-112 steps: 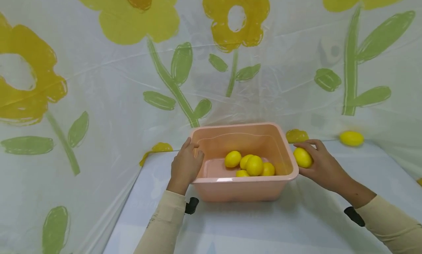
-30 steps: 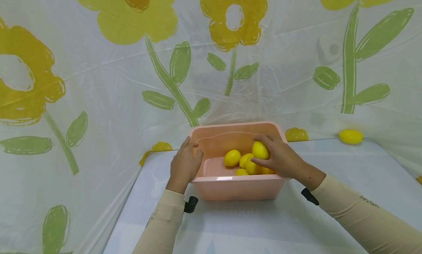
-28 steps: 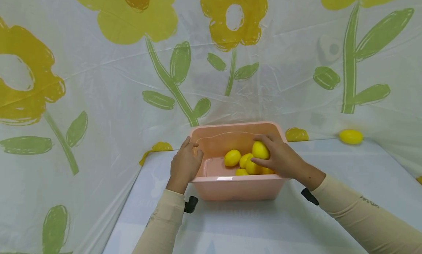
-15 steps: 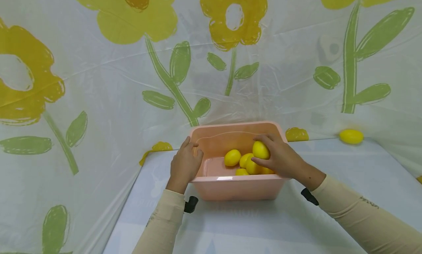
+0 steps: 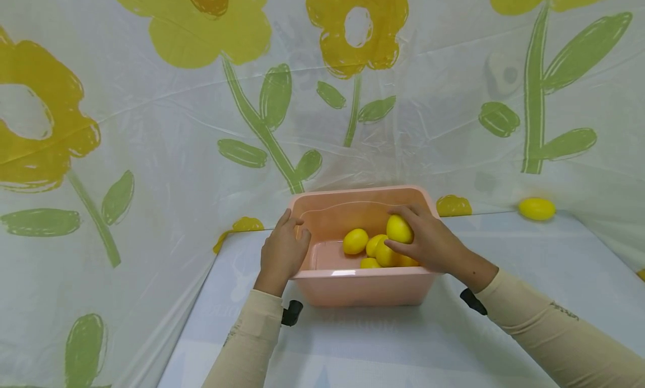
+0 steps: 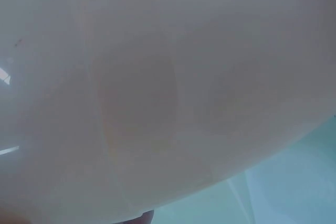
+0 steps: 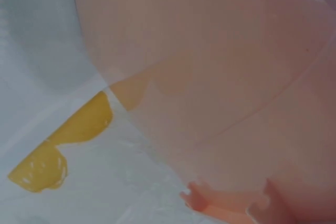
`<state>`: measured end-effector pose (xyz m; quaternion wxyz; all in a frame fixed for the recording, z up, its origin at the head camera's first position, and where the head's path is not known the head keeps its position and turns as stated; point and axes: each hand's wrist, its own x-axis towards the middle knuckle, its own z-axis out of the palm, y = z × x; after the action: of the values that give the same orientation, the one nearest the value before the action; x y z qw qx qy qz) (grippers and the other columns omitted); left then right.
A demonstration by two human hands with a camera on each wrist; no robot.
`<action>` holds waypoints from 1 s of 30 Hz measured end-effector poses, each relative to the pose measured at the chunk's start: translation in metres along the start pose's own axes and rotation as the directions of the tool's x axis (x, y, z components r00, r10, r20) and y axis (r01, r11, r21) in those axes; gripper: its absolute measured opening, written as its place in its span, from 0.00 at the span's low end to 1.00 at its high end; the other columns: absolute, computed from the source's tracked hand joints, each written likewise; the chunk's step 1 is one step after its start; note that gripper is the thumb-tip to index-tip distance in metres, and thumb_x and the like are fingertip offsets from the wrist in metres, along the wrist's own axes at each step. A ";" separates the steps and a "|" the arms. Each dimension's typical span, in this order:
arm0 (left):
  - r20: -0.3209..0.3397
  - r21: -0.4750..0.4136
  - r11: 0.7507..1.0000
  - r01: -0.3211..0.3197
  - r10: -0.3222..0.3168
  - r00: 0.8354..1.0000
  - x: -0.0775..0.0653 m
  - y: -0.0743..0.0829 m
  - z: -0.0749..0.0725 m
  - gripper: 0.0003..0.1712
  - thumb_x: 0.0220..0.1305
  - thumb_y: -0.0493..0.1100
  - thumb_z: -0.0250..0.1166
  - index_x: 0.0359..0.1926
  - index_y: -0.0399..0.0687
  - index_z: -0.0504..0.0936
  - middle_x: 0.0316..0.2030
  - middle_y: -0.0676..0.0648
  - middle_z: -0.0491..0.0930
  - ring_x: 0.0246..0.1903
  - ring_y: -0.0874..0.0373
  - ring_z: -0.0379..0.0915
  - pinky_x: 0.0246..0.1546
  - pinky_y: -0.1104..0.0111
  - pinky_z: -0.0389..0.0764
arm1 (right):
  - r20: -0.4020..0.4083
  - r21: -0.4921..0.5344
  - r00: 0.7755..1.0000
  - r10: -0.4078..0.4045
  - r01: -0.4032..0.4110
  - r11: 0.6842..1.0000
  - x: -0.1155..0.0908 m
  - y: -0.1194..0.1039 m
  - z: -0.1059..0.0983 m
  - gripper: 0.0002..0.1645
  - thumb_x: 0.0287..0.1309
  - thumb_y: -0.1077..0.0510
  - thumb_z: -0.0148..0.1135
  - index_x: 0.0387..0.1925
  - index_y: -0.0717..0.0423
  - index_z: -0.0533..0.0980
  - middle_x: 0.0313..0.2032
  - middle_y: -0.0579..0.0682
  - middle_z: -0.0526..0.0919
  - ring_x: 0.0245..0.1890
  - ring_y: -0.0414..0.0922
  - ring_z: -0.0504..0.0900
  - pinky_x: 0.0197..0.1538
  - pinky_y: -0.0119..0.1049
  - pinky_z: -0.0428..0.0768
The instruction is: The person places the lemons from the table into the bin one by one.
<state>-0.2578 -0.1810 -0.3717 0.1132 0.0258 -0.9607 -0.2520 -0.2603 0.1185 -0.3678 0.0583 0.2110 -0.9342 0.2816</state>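
A pink plastic basin [image 5: 363, 290] stands on the white-covered table. My left hand [image 5: 283, 251] grips its left rim, the thumb toward the inside. My right hand [image 5: 435, 242] reaches over the right rim and holds a lemon [image 5: 399, 229] between thumb and fingers, above other lemons. Inside the basin, one lemon [image 5: 355, 241] lies a little apart on the left, and several more cluster near the front right, partly hidden by the hand and the front wall. Both wrist views are mostly filled by the basin's wall [image 6: 136, 87], with no lemon plain in either.
Another lemon [image 5: 537, 209] lies at the back right of the table, close to the hanging flower-print sheet [image 5: 438, 97]. The sheet rises behind the basin and along the left side. The table cover [image 5: 353, 349] extends in front.
Between 3.7 and 1.0 seconds ago, my right hand carried the lemon from beside the basin leftward over its rim. Since then both hands have stayed nearly still.
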 end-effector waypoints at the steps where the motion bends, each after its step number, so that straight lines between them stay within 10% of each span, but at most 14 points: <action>1: 0.000 -0.001 1.000 0.001 -0.001 1.000 0.000 0.000 0.000 0.25 0.69 0.54 0.50 0.59 0.50 0.80 0.75 0.48 0.62 0.42 0.33 0.83 0.35 0.51 0.79 | -0.018 0.013 1.000 -0.009 0.009 1.000 0.000 0.000 0.000 0.38 0.60 0.45 0.69 0.67 0.49 0.66 0.61 0.56 0.71 0.46 0.51 0.80 0.52 0.49 0.84; 15: -0.007 0.012 1.000 -0.011 0.011 1.000 0.000 0.000 0.001 0.26 0.69 0.54 0.50 0.59 0.49 0.81 0.75 0.47 0.63 0.41 0.34 0.83 0.33 0.51 0.80 | -0.383 0.034 0.911 -0.153 0.180 0.983 -0.016 0.015 -0.011 0.38 0.53 0.61 0.74 0.65 0.55 0.68 0.57 0.60 0.72 0.49 0.52 0.76 0.46 0.48 0.85; 21: -0.006 0.024 1.000 -0.011 0.011 1.000 0.000 0.000 0.000 0.25 0.69 0.54 0.51 0.59 0.50 0.81 0.75 0.47 0.62 0.34 0.37 0.84 0.27 0.57 0.77 | -0.403 0.019 0.910 -0.096 0.113 0.993 -0.028 0.032 -0.023 0.38 0.52 0.60 0.74 0.63 0.57 0.68 0.59 0.60 0.71 0.52 0.52 0.75 0.50 0.11 0.67; 28: -0.010 0.034 0.999 -0.019 0.019 1.000 -0.001 0.001 0.000 0.25 0.69 0.54 0.51 0.59 0.49 0.81 0.75 0.46 0.62 0.36 0.36 0.83 0.27 0.57 0.77 | -0.396 -0.025 0.917 -0.041 0.034 0.999 -0.041 0.051 -0.033 0.38 0.55 0.57 0.72 0.65 0.58 0.67 0.60 0.63 0.70 0.53 0.58 0.73 0.52 0.57 0.81; 30: -0.012 0.035 0.999 -0.022 0.023 1.000 -0.002 0.001 -0.001 0.25 0.69 0.54 0.51 0.59 0.49 0.80 0.75 0.45 0.62 0.38 0.35 0.83 0.30 0.54 0.78 | -0.391 -0.033 0.920 -0.027 0.015 0.999 -0.044 0.057 -0.034 0.37 0.56 0.56 0.72 0.65 0.58 0.67 0.61 0.63 0.70 0.53 0.58 0.73 0.54 0.53 0.81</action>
<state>-0.2562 -0.1802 -0.3710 0.1215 0.0185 -0.9645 -0.2339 -0.2452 0.1960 -0.3779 0.2498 0.1595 -0.9054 0.3039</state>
